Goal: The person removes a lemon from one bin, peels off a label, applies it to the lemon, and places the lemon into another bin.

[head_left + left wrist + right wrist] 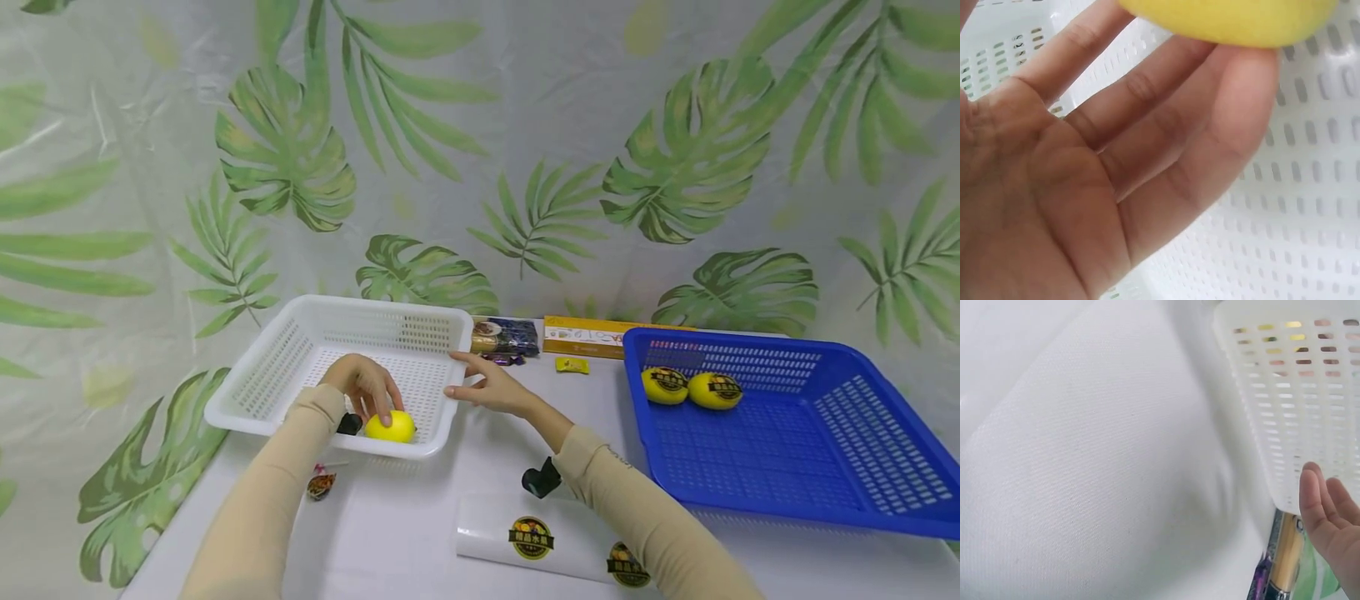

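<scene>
Holding lemon (392,428), “精品水果” labels (531,537) nearby

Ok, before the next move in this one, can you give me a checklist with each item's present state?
1. Left hand on the yellow lemon: ok, contact shows in the head and left wrist views.
2. Lemon lifted off the floor of the white basket: cannot tell.
3. Right hand at the white basket's right rim: ok, though how firmly it holds, if at all, is unclear.
4. Label on this lemon: cannot tell; none shows on its visible side.
5. Room in the blue basket: ok, only two labelled lemons inside.
6. Label sheet fully visible: not ok, the right sleeve covers part.
</scene>
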Demonstrator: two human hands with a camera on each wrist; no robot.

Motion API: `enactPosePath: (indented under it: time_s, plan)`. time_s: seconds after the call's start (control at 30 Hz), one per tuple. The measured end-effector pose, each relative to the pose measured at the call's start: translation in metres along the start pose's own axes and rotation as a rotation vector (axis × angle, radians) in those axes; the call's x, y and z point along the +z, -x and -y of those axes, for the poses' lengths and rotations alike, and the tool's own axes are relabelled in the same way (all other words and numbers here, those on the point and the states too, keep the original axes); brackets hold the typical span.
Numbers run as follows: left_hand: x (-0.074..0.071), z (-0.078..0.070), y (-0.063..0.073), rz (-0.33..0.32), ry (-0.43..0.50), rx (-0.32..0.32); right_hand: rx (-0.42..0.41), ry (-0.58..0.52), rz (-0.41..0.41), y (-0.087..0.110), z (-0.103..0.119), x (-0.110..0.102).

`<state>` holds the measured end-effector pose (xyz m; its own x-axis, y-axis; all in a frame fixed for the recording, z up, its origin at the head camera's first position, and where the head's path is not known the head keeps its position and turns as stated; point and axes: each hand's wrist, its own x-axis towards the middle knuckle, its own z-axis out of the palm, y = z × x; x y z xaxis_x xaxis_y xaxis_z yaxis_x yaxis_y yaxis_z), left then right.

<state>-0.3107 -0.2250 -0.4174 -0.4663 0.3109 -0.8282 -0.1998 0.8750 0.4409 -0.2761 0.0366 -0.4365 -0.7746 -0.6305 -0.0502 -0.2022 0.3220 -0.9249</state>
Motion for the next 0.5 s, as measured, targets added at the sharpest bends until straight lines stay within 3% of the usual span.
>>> enactPosePath:
  time_s: [0.13, 0.5]
  plan:
    - [0.0009, -0.0009, -0.0009, 0.041, -0.003, 0.006, 0.004, -0.012, 0.002, -0.0005, -0.0016, 0.0011]
    - [0.0049, -0.0074, -0.0076, 0.067, -0.023, -0.043, 0.001, -0.010, 0.005, 0.0021, 0.0000, 0.0013]
